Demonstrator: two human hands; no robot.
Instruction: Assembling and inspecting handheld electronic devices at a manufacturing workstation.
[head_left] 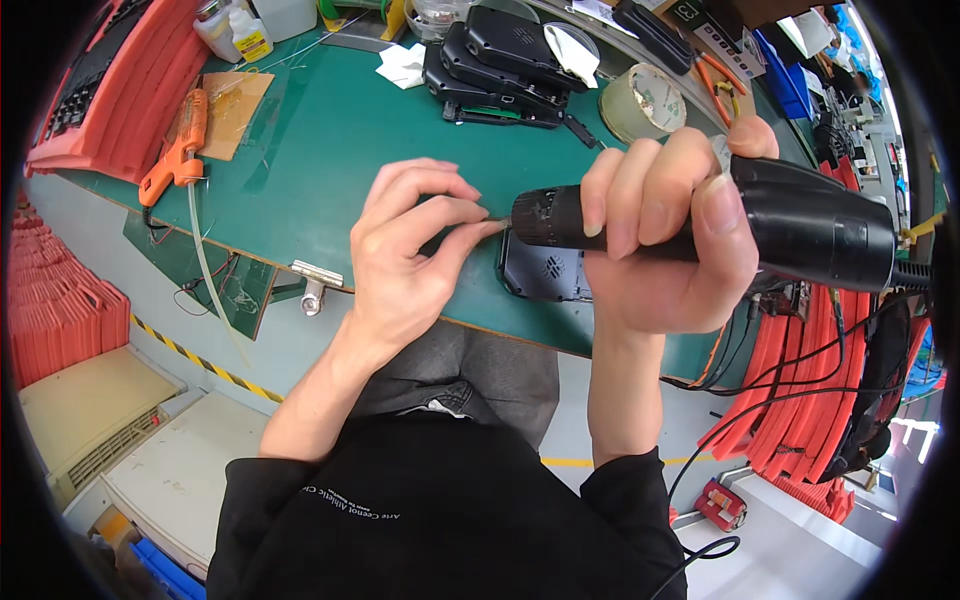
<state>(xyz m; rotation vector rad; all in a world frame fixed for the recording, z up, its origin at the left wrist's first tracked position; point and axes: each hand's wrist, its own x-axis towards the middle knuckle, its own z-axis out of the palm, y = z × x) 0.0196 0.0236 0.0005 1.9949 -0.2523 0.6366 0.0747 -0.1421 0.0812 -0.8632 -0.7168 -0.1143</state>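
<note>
My right hand (670,215) is wrapped round a black corded electric screwdriver (820,215), held level above the bench with its nose to the left. Thumb and forefinger of my left hand (405,245) are pinched together right at the screwdriver's nose. Whatever lies between those fingertips is too small to make out. Below the nose, near the bench's front edge, a black device housing (545,270) with a round vent pattern lies flat, partly covered by my right hand and the tool.
Several black housings (510,60) are stacked at the back of the green bench (300,200). A tape roll (643,103) stands to their right. An orange glue gun (180,160) lies at left, beside red foam trays (120,90). Black cables (780,380) hang at right.
</note>
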